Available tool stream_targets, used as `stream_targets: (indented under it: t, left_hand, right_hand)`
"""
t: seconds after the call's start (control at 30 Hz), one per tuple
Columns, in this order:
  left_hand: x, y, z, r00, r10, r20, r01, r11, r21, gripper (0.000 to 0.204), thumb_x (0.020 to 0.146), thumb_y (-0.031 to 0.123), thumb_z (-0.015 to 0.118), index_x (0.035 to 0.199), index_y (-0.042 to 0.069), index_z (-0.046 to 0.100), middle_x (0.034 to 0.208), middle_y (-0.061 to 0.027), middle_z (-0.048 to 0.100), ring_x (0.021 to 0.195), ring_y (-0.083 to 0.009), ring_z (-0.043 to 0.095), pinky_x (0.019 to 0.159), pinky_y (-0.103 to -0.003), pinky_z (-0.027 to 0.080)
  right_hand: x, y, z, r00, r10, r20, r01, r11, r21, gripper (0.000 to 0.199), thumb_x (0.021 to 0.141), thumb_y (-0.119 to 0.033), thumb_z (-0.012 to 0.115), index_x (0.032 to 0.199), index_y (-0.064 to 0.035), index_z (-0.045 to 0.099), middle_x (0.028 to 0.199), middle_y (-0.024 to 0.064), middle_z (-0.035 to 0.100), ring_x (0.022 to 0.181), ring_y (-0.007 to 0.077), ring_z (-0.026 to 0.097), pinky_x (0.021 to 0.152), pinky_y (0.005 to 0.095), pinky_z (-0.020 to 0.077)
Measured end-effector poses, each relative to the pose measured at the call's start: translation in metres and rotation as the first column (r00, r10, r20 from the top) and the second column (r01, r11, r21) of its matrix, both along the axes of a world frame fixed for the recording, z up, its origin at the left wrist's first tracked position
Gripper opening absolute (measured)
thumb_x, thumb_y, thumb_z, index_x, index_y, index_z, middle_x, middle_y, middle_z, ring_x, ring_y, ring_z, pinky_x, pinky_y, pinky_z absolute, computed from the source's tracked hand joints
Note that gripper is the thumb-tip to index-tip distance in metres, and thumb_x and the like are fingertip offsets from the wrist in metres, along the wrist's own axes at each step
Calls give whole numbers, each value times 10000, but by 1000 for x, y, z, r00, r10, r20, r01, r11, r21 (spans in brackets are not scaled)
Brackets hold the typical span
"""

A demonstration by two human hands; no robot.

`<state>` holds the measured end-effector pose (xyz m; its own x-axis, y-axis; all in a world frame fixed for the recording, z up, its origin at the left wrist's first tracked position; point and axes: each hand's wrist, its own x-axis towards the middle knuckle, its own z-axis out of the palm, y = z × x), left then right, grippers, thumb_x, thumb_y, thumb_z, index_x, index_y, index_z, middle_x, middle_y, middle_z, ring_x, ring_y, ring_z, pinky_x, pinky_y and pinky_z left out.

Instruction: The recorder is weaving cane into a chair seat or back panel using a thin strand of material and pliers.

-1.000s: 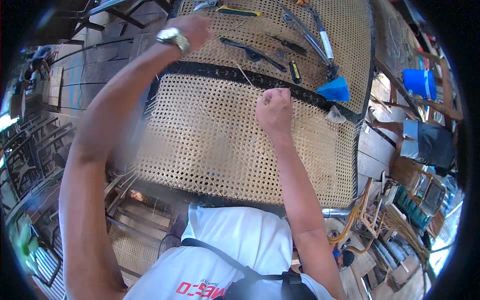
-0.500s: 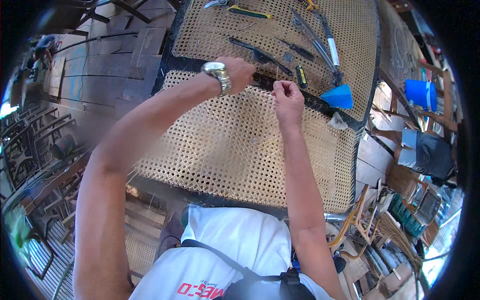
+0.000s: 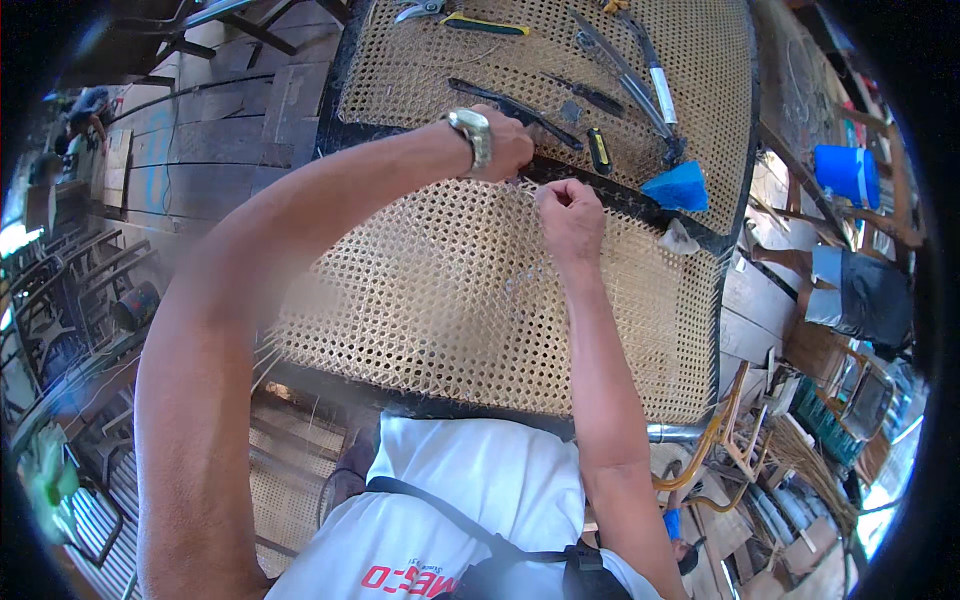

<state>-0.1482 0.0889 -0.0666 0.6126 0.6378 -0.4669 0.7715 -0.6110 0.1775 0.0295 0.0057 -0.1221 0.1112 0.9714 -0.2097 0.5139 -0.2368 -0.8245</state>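
Note:
A woven cane panel [image 3: 430,300] in a dark wooden frame lies before me. My left hand [image 3: 507,143], with a watch [image 3: 474,135] on its wrist, is curled down at the frame's dark crossbar [image 3: 625,196]. Its fingertips are hidden, so what they hold cannot be made out. Just to the right, my right hand [image 3: 572,218] pinches a thin pale cane strand [image 3: 529,184] at the panel's upper edge, thumb against forefinger. Beyond the bar lie a long dark tool [image 3: 510,105] and a yellow-and-black cutter [image 3: 599,151].
On the far cane panel [image 3: 400,85] rest pruning shears [image 3: 485,24], long-handled loppers [image 3: 640,80] and a dark-handled blade [image 3: 597,97]. A blue piece [image 3: 677,187] sits at the crossbar's right. A blue bucket [image 3: 845,175] stands right; chair frames [image 3: 80,260] crowd the left.
My left hand has shifted right, closer to the right hand. My right hand has dropped slightly toward me, and the strand at its fingertips now points left instead of upward.

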Motion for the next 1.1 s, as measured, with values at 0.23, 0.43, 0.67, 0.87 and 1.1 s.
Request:
stream_targets:
  t: [0.23, 0.43, 0.67, 0.87, 1.1]
  left_hand:
    - [-7, -18, -9, 967, 229, 112, -219, 971, -91, 305, 904, 399, 645, 998, 121, 727, 996, -144, 726, 953, -334, 697, 791, -462, 562]
    - [-2, -35, 1, 917, 389, 84, -382, 920, -83, 320, 919, 358, 651, 969, 52, 729, 992, -160, 735, 955, -343, 711, 794, -451, 579]
    - [-6, -35, -3, 923, 375, 88, -370, 926, -70, 308, 916, 348, 656, 918, 49, 733, 932, -163, 739, 906, -325, 722, 772, -447, 581]
    - [-11, -20, -30, 919, 377, 114, -360, 921, -146, 399, 963, 420, 567, 846, 81, 743, 785, -133, 730, 764, -297, 722, 688, -424, 568]
    - [0, 9, -24, 903, 422, -82, -411, 793, -449, 587, 952, 541, 561, 682, 49, 732, 654, -52, 708, 620, -164, 709, 682, -332, 591]
  right_hand:
    - [-5, 0, 8, 954, 63, 294, -82, 995, 50, 115, 807, -128, 640, 745, -32, 651, 810, 168, 619, 782, 344, 615, 727, 439, 499]
    - [-8, 3, 12, 945, 88, 314, -97, 995, 13, 141, 810, -146, 637, 731, -30, 649, 829, 173, 623, 799, 360, 614, 745, 444, 499]
    - [-8, 8, 10, 937, 180, 299, -180, 983, -28, 156, 844, -151, 627, 781, -13, 662, 880, 185, 617, 832, 362, 615, 772, 450, 503]
    - [-14, 5, 12, 912, 265, 315, -290, 957, 34, 145, 857, -174, 644, 885, -34, 667, 929, 171, 603, 858, 366, 623, 787, 463, 508]
    - [-26, -5, 15, 928, 176, 328, -202, 978, 45, 129, 842, -167, 648, 892, -49, 663, 940, 154, 615, 888, 359, 635, 770, 473, 516]
